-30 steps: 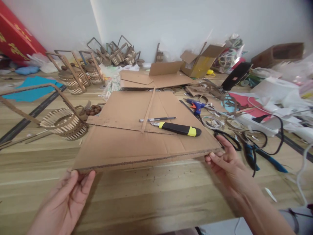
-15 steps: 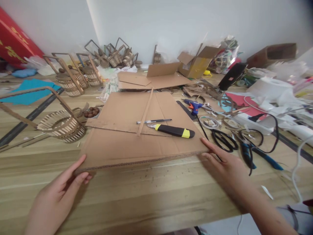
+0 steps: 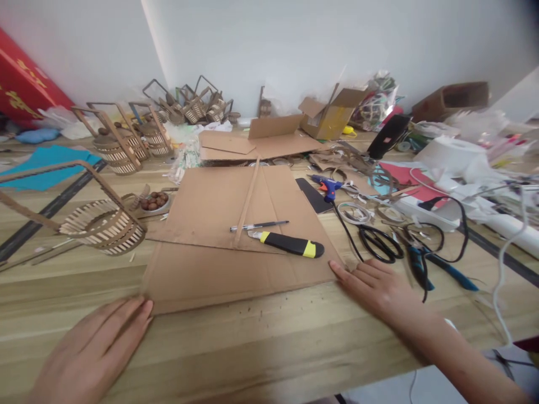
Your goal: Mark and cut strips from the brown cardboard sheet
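Note:
A large cardboard sheet (image 3: 219, 280) lies flat on the wooden table, with a smaller cardboard piece (image 3: 202, 202) on top. Across them rest a thin strip (image 3: 248, 199), a pen (image 3: 273, 224) and a black-and-yellow utility knife (image 3: 290, 244). My left hand (image 3: 99, 345) lies at the sheet's near left corner, fingertips touching it and fingers stretched out. At the near right corner, my right hand (image 3: 370, 289) touches the cardboard with its index finger, the other fingers curled and resting by the table; nothing shows in its grasp.
A woven basket (image 3: 101, 227) and a bowl of brown balls (image 3: 154, 203) stand at the left. Right of the cardboard are a blue glue gun (image 3: 330, 188), black cable (image 3: 381, 244) and blue-handled pliers (image 3: 452, 272). More baskets (image 3: 115, 151) and an open box (image 3: 332, 118) stand behind.
The near edge of the cardboard has come down from a raised position onto the table. Both hands have let go of their pinch on its corners and now rest against it.

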`<move>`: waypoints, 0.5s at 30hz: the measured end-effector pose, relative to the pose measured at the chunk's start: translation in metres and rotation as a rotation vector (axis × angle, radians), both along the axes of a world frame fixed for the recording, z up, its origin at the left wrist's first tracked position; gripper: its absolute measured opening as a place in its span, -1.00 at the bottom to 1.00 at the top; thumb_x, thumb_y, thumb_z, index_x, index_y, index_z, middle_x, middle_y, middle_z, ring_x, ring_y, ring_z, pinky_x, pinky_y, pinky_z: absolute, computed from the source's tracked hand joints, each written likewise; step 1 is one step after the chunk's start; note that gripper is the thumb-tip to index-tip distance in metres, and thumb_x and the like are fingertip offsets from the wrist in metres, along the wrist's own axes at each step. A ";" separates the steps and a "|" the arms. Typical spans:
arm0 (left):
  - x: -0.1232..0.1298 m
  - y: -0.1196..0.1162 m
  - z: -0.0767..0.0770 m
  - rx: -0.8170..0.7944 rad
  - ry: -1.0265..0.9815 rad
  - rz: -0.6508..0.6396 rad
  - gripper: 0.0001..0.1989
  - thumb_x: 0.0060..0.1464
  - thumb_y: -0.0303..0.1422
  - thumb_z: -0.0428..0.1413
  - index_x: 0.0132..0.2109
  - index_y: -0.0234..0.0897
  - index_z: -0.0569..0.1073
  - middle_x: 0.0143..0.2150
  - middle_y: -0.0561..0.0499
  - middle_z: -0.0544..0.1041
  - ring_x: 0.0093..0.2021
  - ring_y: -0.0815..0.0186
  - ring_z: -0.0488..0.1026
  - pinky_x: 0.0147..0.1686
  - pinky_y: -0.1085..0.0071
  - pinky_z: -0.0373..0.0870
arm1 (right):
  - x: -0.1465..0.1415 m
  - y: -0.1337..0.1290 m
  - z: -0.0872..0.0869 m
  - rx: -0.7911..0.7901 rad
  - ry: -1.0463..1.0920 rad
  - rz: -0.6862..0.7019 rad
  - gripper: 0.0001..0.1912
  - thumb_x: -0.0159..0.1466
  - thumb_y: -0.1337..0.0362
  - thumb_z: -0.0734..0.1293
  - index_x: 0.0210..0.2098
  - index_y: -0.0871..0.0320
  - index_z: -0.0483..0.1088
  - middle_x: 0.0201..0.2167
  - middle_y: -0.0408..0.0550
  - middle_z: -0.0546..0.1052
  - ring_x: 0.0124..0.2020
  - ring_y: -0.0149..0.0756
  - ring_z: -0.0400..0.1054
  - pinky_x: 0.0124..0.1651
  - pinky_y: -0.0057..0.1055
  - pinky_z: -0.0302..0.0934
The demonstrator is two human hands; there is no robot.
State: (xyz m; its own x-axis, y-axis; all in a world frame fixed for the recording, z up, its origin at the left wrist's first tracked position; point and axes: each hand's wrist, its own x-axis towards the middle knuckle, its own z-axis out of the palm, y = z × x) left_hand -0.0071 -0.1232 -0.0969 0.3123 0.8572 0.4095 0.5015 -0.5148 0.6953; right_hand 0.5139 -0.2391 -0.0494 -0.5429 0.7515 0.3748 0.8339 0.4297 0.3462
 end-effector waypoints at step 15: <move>0.022 -0.004 0.003 0.533 0.883 -0.160 -0.49 0.35 -0.53 -0.19 -0.13 -0.18 0.68 -0.08 -0.03 0.67 -0.01 0.22 0.55 0.13 0.30 0.40 | -0.041 0.052 0.026 -0.200 0.316 -0.169 -0.70 0.41 0.13 0.28 0.04 0.14 0.47 -0.13 0.10 0.58 -0.13 -0.12 0.48 -0.10 -0.22 0.35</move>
State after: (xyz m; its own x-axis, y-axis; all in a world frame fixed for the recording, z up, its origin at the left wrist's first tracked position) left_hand 0.0147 -0.1276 -0.0939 0.7789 0.5543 0.2934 0.6195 -0.7528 -0.2224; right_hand 0.4729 -0.1873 -0.0233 -0.2872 0.8953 0.3404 0.9504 0.3105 -0.0148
